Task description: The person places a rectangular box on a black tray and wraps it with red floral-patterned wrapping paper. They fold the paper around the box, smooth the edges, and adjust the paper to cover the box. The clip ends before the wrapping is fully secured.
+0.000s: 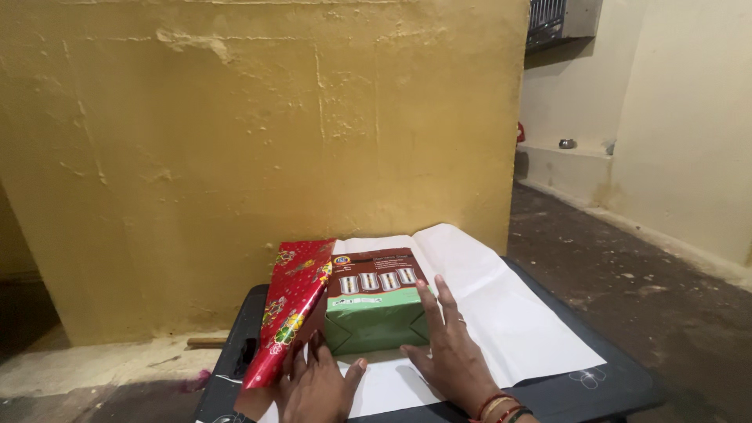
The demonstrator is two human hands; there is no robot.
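- While the red patterned flap (pixel 291 309) stands lifted at the table's (pixel 235 348) left edge, my left hand (pixel 317 384) presses it flat-fingered, grasping nothing.
- Mid-table, the green box (pixel 374 309) shows bare; wrapping looks barely begun.
- My right hand (pixel 448 352) rests open against the box's right side, on white paper (pixel 509 313).

Box (pixel 374 309): I find the raised red wrapping flap (pixel 291 313) blocking its left side. Open white paper (pixel 509 313) toward the table's (pixel 619 384) right edge; yellow wall (pixel 235 141) closes the far edge.

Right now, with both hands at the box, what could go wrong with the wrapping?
The red wrapping flap stands loose beside the green box; only the left hand is near it, so it may fall back. The right hand presses the box side, which could slide on the white paper.
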